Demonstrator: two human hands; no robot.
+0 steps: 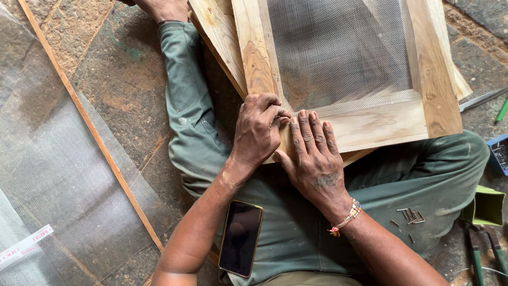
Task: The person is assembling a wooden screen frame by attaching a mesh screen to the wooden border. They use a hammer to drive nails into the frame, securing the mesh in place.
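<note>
A wooden frame (pixel 381 124) with grey wire mesh (pixel 338 53) stretched over it rests on my lap. My left hand (pixel 258 130) is curled at the frame's near left corner, its fingertips pinching the mesh edge against the wood. Beside it, my right hand (pixel 313 153) lies flat on the frame's lower rail, fingers pressed together next to the left hand's. On its wrist is a beaded bracelet (pixel 346 217). Whether the left fingers hold a small nail is hidden.
A black phone (pixel 241 238) lies on my left thigh. Several small nails (pixel 411 217) rest on my right thigh. A thin wooden strip (pixel 90 124) and a mesh sheet (pixel 47 175) lie on the stone floor at left. Green-handled pliers (pixel 476 254) and a blue box (pixel 498 153) sit at right.
</note>
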